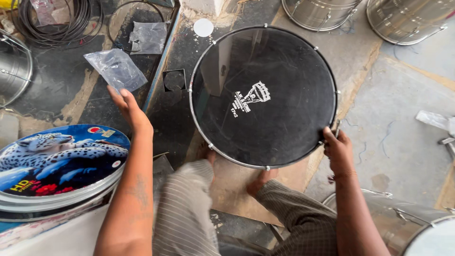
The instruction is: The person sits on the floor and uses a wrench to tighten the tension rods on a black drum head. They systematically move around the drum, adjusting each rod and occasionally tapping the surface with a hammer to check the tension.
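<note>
Head view, looking straight down: right hand (337, 150) has its grip closed on the lower right edge of the drum (263, 97), fingers curled over the metal hoop (190, 102) right by a tension lug. Left hand (129, 108) is out to the other side, fingers stretched flat and loose, holding nothing, fingertips just at the near corner of a clear plastic bag (116, 69) lying on the floor; whether they actually touch it, I cannot tell.

The drum sits flat on the floor between the person's knees, black head up, white emblem near the middle, chrome rim all round with small lugs spaced along it. Both bare feet (259, 182) tuck in under its near edge, striped trousers (186, 208) below.

Out left, just beside the forearm, a stack of printed drum heads (57, 163) showing a spotted big cat on blue. Beyond the bag, a second crumpled plastic bag (148, 37), and coils of black wire (57, 21) at the top left. A small white disc (203, 27) lies just past the drum's far rim. Steel drum shells (318, 13) stand along the top right.
</note>
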